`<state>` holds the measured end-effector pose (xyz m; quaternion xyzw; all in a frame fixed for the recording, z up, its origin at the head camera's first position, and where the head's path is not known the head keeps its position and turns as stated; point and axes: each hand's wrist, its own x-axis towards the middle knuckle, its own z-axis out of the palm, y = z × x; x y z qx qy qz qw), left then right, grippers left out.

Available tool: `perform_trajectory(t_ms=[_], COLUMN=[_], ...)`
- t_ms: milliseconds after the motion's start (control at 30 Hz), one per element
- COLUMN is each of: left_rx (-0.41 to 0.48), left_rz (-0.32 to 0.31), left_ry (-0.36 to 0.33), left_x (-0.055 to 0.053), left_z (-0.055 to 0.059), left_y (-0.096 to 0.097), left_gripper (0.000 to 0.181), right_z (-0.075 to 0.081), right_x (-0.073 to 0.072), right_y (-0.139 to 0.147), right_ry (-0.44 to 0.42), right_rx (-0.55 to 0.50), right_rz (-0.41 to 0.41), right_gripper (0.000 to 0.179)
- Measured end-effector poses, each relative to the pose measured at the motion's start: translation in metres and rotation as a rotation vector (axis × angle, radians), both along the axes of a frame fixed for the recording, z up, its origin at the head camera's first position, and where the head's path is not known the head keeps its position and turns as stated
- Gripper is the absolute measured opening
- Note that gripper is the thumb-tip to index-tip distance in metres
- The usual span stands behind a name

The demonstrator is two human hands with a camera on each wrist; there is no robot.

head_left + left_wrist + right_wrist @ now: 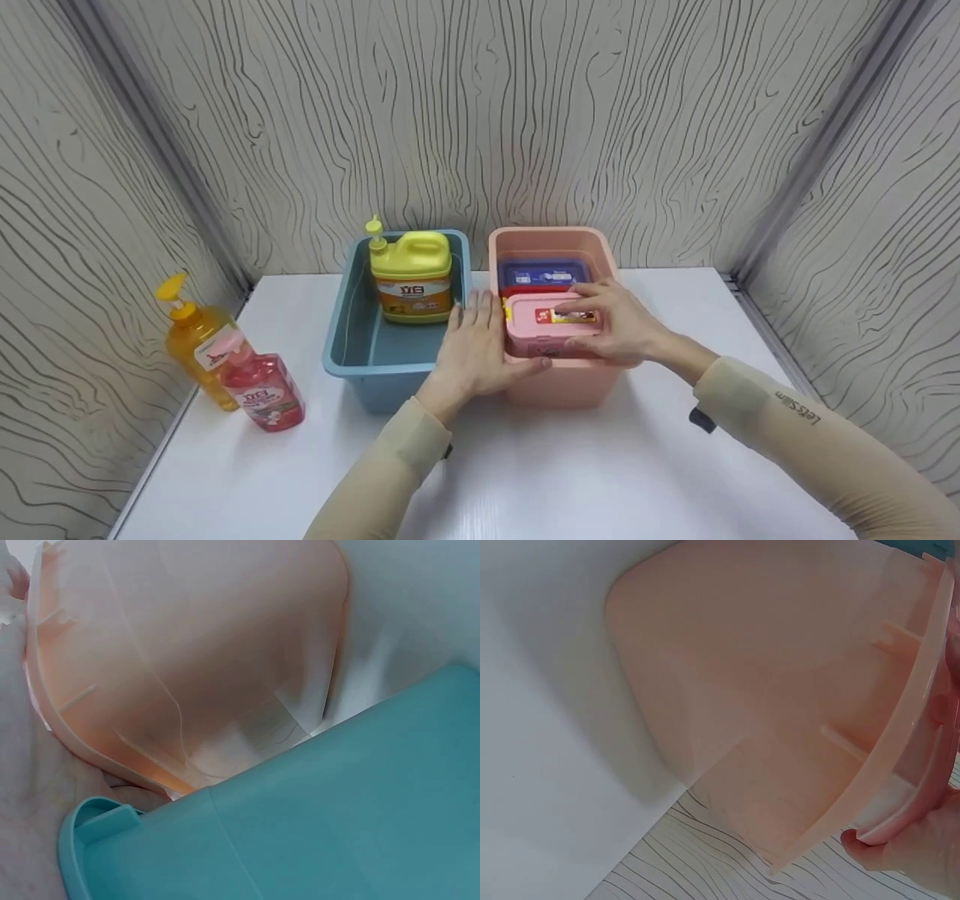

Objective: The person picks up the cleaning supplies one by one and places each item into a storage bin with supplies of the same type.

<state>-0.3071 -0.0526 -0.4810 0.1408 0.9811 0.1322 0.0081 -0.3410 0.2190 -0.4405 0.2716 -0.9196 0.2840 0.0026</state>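
Observation:
My right hand (622, 324) grips a pink lidded box (525, 306) with a small red and yellow label, thumb at its near side and fingers over the lid. This box sits inside the front of the peach bin (562, 386), near rim height. Behind it in the bin lies a dark blue box (541, 274) with a red part under it. My left hand (472, 354) lies with straight fingers over the adjoining rims of the peach bin and the blue bin (349, 369), its thumb along the peach front rim. In the right wrist view, fingertips curl around the pink box's edge (922, 799).
A yellow detergent jug (411, 259) with a pump stands toward the back of the blue bin. At the left of the white table (337, 480) are an orange pump bottle (187, 341) and a red bottle (264, 394). Patterned panels (420, 112) enclose the back and sides.

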Motion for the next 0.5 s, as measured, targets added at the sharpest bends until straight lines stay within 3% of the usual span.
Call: perform_trajectory(t_ms=[500], left_rx=[-0.001], left_rz=[-0.004], left_ry=[-0.016], left_x=[-0.0004], left_z=[0.0011], left_y=[-0.0004], left_gripper=[0.137], right_z=[-0.0068], right_x=[-0.0057], right_y=[-0.0017], right_ry=[0.011], right_rx=[0.039], right_rz=[0.025], right_gripper=[0.049])
